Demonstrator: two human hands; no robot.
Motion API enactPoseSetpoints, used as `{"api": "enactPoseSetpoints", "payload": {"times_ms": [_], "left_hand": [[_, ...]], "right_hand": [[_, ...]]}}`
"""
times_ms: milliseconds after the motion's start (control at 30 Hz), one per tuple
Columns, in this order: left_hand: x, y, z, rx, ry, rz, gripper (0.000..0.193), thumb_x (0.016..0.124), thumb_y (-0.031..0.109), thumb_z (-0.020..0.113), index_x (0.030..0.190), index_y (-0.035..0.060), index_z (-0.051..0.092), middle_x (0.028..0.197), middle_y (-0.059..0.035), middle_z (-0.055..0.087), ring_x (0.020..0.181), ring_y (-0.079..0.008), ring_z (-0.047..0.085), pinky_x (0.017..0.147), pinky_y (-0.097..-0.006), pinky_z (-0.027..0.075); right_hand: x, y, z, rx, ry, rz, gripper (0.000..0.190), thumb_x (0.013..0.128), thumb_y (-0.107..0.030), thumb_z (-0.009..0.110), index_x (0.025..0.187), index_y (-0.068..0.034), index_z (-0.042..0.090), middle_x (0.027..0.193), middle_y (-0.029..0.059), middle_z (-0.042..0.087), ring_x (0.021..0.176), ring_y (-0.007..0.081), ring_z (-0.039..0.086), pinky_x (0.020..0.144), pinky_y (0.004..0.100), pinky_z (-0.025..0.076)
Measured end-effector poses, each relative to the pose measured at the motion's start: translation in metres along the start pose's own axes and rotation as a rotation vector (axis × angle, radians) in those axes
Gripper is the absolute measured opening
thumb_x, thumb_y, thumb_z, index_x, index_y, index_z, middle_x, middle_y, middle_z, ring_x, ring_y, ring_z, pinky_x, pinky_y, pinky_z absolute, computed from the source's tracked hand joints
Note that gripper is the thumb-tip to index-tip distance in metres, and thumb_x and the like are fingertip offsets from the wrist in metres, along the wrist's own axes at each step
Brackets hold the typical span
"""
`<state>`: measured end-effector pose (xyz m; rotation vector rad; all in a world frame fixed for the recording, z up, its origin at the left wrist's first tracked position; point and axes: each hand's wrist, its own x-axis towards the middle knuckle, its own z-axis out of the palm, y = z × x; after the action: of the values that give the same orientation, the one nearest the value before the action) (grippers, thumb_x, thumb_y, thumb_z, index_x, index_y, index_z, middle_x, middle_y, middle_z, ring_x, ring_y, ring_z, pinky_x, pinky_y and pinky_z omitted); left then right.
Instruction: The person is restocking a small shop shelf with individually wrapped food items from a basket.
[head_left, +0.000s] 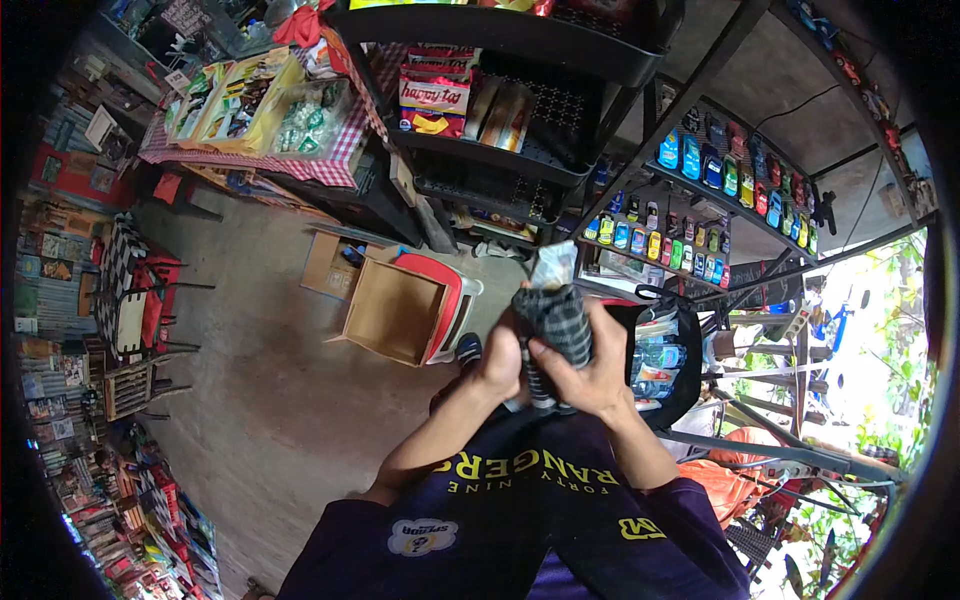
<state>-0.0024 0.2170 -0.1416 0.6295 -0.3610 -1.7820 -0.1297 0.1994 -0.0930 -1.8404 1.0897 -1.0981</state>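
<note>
Both hands meet in front of my chest around a bundle of dark checked cloth (556, 319). My left hand (596, 364) grips its right side, with the thumb laid across the front. On the other side, my right hand (504, 356) closes on the cloth, slightly blurred. A pale, whitish object (555, 264), perhaps a plastic packet, sticks out of the top of the cloth; what the cloth covers is hidden. Beyond the hands, an open, empty-looking cardboard box (397, 311) rests on a red and white stool (459, 307).
Black shelving (487, 159) with snack packs stands ahead. Toy cars line racks (720, 196) to the right. A black bag (694, 360) of plastic bottles is close by my left hand. Another cardboard box (322, 266) lies behind the stool. A checked-cloth table (330, 165) stands at upper left.
</note>
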Motion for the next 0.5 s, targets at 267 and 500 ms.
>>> {"api": "enactPoseSetpoints", "payload": {"times_ms": [267,500], "left_hand": [[0.000,0.010,0.008,0.202,-0.114,0.012,0.059,0.100,0.049,0.016,0.128,0.0046,0.043,0.121,-0.0067,0.054,0.111,-0.0141,0.052,0.098,-0.0315,0.040],[-0.002,0.019,-0.002,0.344,-0.120,-0.247,0.039,0.098,0.045,0.037,0.099,0.0094,0.053,0.077,-0.0005,0.054,0.060,-0.0083,0.053,0.055,-0.0228,0.046]], "right_hand": [[0.014,0.005,-0.011,-0.031,0.011,-0.016,0.032,0.071,-0.012,0.073,0.095,0.002,0.058,0.082,0.0120,0.065,0.071,0.0190,0.063,0.067,0.0291,0.049],[0.027,0.019,-0.016,0.394,0.282,0.337,0.019,0.084,-0.006,0.064,0.100,0.001,0.057,0.086,0.0045,0.064,0.074,0.0084,0.057,0.068,0.0238,0.047]]}}
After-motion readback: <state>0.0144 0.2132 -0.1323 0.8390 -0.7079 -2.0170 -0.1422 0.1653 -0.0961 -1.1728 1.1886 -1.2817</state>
